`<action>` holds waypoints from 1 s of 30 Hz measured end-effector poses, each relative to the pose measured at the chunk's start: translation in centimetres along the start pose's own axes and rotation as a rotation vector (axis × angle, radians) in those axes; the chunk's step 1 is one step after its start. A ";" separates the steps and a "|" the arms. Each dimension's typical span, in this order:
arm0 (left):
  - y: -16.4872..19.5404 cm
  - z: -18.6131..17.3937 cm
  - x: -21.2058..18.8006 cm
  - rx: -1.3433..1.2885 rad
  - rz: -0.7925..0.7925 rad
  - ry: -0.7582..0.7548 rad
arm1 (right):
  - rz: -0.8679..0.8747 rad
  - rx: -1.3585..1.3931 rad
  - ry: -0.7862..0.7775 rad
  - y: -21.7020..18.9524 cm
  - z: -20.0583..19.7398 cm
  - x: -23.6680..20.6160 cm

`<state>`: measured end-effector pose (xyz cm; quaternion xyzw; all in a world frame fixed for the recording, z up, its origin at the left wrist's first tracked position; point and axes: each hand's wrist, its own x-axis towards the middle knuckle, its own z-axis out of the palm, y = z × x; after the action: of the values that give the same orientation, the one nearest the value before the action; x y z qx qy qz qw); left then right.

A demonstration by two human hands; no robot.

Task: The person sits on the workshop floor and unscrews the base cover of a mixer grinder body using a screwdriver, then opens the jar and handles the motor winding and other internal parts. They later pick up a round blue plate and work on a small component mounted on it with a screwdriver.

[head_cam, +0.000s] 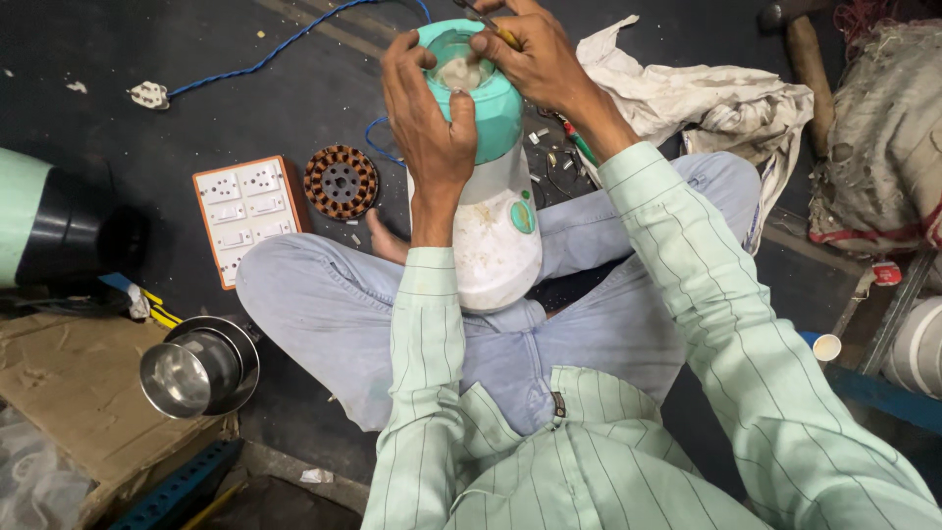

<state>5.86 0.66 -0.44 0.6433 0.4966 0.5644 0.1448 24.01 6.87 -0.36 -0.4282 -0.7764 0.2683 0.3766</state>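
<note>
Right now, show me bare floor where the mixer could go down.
Free: dark floor between the plug and switchboard, above the black-and-green housing. Crowded: small parts by the cloth and right hand; motor winding beside the left hand.

A white mixer base (496, 236) with teal top and teal knob sits among pale-green pinstriped sleeves (432, 324), light-blue jeans (324, 304), a white, orange-edged switchboard (245, 216), a copper-and-black stator (340, 182), a blue cable (285, 44) and a cream cloth (706, 103).

Left hand (429, 118) grips mixer base (491, 196); right hand (535, 54) holds screwdriver (502, 35).
</note>
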 end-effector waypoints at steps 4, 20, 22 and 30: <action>-0.3 0.0 0.0 0.033 -0.005 -0.012 | 0.044 0.050 0.019 0.0 0.2 0.1; 0.5 -0.8 0.5 0.064 -0.004 -0.090 | 0.137 -0.050 -0.029 -0.2 -0.1 -0.1; 0.4 -0.7 0.5 0.018 0.037 -0.039 | 0.041 0.019 0.014 -0.1 0.0 0.0; -1.3 -0.4 -0.5 0.206 0.012 -0.185 | 0.071 0.062 -0.013 -1.0 -0.4 -0.2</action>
<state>5.01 0.71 -1.59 0.7069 0.5327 0.4497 0.1199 23.98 6.22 0.53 -0.4419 -0.7545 0.3085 0.3746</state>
